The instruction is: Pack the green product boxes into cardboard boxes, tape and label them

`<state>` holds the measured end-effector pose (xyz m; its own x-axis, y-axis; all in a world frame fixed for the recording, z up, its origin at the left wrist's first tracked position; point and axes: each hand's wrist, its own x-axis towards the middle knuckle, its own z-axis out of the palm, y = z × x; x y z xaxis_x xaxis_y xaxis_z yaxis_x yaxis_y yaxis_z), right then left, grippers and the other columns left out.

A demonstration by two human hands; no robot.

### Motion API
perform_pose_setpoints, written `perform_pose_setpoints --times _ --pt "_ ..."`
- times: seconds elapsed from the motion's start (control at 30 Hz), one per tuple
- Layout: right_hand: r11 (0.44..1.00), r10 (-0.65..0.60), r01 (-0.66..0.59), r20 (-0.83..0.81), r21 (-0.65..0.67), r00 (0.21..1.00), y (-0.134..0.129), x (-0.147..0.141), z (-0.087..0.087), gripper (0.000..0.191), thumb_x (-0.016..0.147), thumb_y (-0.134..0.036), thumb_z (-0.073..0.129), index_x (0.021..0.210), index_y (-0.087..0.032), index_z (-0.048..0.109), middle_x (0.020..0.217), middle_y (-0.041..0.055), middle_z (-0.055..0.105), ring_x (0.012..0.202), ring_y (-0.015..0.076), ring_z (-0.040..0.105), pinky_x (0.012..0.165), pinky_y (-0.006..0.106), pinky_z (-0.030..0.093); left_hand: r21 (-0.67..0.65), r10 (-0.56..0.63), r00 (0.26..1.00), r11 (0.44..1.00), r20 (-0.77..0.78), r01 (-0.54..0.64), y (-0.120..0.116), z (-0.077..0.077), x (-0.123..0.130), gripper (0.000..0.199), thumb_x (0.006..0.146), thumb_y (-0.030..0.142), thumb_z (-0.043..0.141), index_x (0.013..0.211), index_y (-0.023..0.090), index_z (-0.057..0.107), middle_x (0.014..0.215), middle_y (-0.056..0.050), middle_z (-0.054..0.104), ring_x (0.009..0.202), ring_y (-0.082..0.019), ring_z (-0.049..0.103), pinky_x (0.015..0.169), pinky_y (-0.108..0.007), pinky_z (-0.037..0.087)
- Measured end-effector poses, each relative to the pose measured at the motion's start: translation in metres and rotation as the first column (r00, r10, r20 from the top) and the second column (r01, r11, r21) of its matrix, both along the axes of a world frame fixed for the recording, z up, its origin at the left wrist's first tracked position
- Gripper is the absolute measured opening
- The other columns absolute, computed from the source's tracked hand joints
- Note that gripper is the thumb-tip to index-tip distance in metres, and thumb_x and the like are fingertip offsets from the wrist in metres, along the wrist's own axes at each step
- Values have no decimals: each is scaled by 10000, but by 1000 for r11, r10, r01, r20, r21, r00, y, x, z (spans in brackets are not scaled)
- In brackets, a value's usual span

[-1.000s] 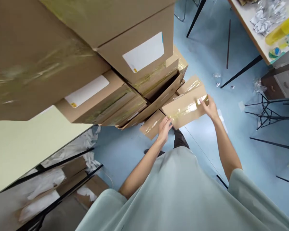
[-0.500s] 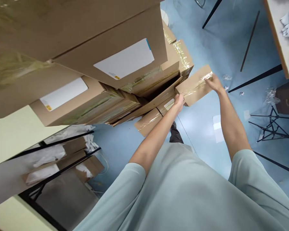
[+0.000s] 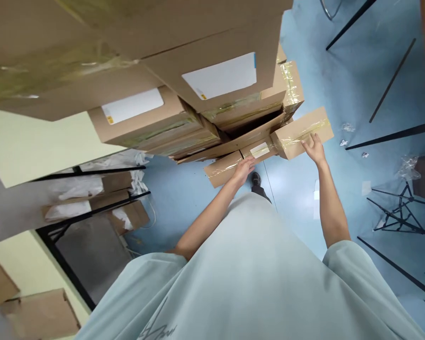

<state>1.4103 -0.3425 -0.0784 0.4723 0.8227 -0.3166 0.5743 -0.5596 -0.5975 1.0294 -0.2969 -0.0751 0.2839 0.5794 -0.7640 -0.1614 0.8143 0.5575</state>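
A small taped carton (image 3: 293, 137) sits at the right end of a row of small cartons. My right hand (image 3: 315, 150) rests on its near side, fingers spread against the cardboard and tape. To the left, my left hand (image 3: 244, 171) lies with extended fingers where another taped carton (image 3: 221, 169) meets a carton with a white label (image 3: 259, 150). Neither hand wraps around a box. Behind this row stands a large open-topped box (image 3: 239, 142), its inside dark.
Large stacked cartons (image 3: 230, 45) with white labels fill the upper left. Left of me is a pale-topped table (image 3: 38, 151) with a black frame; boxes with white material (image 3: 127, 217) lie beneath. Black furniture legs (image 3: 389, 137) and paper scraps are on the blue floor at right.
The small carton has come down against the row's right end. My left hand has left it and moved left onto the neighbouring cartons; my right hand has shifted to its near side.
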Motion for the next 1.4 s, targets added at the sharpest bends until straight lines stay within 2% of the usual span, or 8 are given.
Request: perform_pose_setpoints --times 0.23,0.37,0.53,0.67,0.87,1.13,1.27,1.4 --pt "996 27 -11 -178 94 984 -16 -107 36 1080 853 -953 604 1551 -129 641 1656 280 604 1545 399 597 1275 627 498 -2 165 986 986 32 -165 -40 45 -87 312 859 370 839 1107 181 826 1392 -189 805 1324 -312 761 1286 -504 470" --pt "987 92 -31 -405 155 910 -8 -202 60 1022 805 -963 674 1395 -131 739 1446 268 762 1355 384 744 1258 621 521 55 279 958 958 67 -282 -50 71 -121 320 868 432 877 1040 170 815 1271 -192 844 1281 -326 790 1289 -527 476" --pt "937 347 -261 -518 233 782 2 -341 99 822 888 -892 689 1348 -219 789 1390 182 815 1312 354 778 1250 609 547 179 396 904 889 163 -422 -49 101 -182 365 900 432 815 1151 169 794 1107 -163 879 1196 -332 829 1288 -566 469" --pt "825 564 -478 -489 301 666 6 -449 135 717 987 -835 627 1384 -261 792 1402 141 818 1347 351 770 1240 589 573 279 485 829 785 279 -553 -63 129 -262 468 881 389 773 1294 170 777 1188 -174 874 1262 -346 810 1298 -568 458" --pt "657 743 -665 -455 355 491 -4 -606 175 538 1025 -704 685 1360 -303 811 1391 120 824 1330 381 777 1194 652 610 307 622 696 625 360 -717 -123 159 -408 464 890 440 781 1288 202 802 1225 -171 866 1231 -351 820 1271 -569 485" --pt "477 830 -798 -487 369 271 -50 -821 180 433 1020 -652 714 1287 -333 833 1341 111 840 1282 405 797 1128 690 647 398 786 524 389 327 -831 -216 182 -594 424 940 545 840 1194 206 865 1235 -169 865 1220 -361 824 1243 -553 515" --pt "331 843 -883 -525 332 118 -59 -919 183 460 992 -670 748 1272 -316 836 1340 116 841 1257 394 808 1132 654 654 386 885 383 268 263 -883 -247 177 -656 437 933 585 851 1128 194 884 1229 -168 866 1252 -361 811 1248 -536 520" --pt "178 839 -932 -543 316 -24 -50 -1011 177 489 1017 -642 737 1325 -270 818 1363 126 836 1261 338 807 1152 574 643 371 931 267 164 248 -914 -256 165 -716 469 955 539 811 1243 171 858 1244 -170 863 1250 -356 811 1229 -526 533"
